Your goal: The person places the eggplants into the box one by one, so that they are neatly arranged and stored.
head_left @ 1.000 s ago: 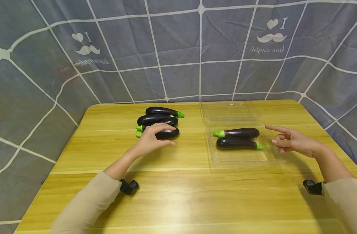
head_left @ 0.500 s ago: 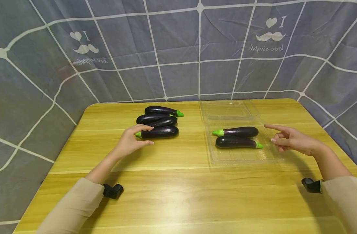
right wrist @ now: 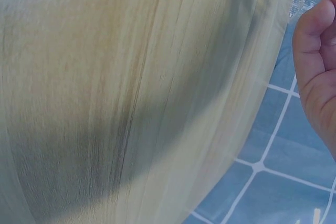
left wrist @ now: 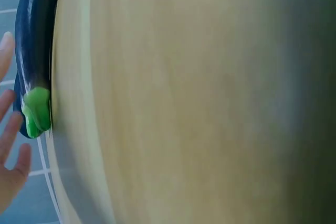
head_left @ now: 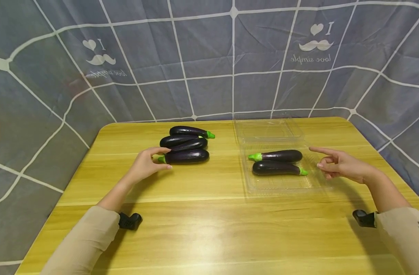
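Note:
Several dark purple eggplants lie in a group on the left of the table; the nearest eggplant (head_left: 187, 156) has its green stem end to the left. My left hand (head_left: 145, 164) is at that stem end, thumb and fingers spread to either side of it. In the left wrist view, a gap shows between the fingers (left wrist: 9, 135) and the green cap (left wrist: 37, 109). Two more eggplants (head_left: 276, 168) lie in a clear plastic container (head_left: 281, 186), stems pointing opposite ways. Beside its right edge is my right hand (head_left: 347, 166), index finger extended, other fingers loosely curled, holding nothing.
The container's clear lid (head_left: 268, 130) is folded back behind it. A wooden table (head_left: 209, 229) bears everything. A grey curtain (head_left: 209, 49) with white grid lines hangs along the back and sides.
My left hand has moved left, from over the middle of the nearest eggplant to its stem end. The eggplants stay where they were, and my right hand has hardly moved.

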Demonstrator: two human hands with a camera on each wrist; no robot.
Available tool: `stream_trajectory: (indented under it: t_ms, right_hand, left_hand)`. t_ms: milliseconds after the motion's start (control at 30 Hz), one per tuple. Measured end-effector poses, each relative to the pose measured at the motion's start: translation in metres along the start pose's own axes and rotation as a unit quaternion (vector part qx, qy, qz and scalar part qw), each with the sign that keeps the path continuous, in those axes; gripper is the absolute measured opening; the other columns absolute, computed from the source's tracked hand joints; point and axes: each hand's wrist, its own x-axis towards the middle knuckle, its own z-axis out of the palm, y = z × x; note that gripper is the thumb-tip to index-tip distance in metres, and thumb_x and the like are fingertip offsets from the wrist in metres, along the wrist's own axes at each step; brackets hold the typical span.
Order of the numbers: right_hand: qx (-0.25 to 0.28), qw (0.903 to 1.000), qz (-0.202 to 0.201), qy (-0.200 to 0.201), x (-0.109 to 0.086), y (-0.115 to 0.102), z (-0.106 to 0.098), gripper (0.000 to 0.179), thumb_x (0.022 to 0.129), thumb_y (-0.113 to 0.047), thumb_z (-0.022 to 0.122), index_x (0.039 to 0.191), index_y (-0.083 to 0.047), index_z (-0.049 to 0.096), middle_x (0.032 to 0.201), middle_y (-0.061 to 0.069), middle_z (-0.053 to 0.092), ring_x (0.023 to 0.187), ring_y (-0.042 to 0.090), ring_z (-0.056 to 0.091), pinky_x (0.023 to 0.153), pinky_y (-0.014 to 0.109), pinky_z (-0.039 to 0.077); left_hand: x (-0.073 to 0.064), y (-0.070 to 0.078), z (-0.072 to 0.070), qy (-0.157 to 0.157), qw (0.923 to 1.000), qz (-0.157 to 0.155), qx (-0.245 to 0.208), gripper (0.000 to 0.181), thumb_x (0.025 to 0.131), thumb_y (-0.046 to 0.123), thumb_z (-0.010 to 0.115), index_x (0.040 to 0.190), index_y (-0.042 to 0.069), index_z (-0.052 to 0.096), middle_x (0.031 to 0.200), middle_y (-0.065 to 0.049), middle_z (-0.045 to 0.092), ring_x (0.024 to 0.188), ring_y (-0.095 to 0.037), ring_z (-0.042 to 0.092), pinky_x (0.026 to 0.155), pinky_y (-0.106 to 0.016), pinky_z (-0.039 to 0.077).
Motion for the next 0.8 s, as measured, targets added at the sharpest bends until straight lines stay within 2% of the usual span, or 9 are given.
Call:
stream_trajectory:
  t_ms: [433,800]
  right_hand:
    - [0.004,1.0000,-0.001,-0.003,-0.001,0.000,0.001,0.064,0.098,-0.004,0.044,0.149,-0.004,0.006,0.075,0.004,0.054,0.062,0.014,0.053,0.056,0.038,0.048]
    - [-0.001,1.0000,-0.005,-0.003,-0.001,-0.001,0.001,0.063,0.098,-0.003,0.044,0.150,-0.008,0.009,0.075,0.005,0.053,0.061,0.018,0.052,0.057,0.039,0.048]
  left_hand:
    - [0.003,-0.013,-0.001,-0.009,0.9994,-0.033,0.012,0.051,0.074,0.016,0.080,0.118,0.000,0.062,0.121,-0.016,0.060,0.107,-0.031,0.056,0.090,-0.044,0.046]
    - [0.008,-0.010,0.003,-0.015,0.9990,-0.029,0.031,0.044,0.074,0.014,0.079,0.113,-0.001,0.065,0.111,-0.017,0.064,0.099,-0.031,0.059,0.086,-0.044,0.048]
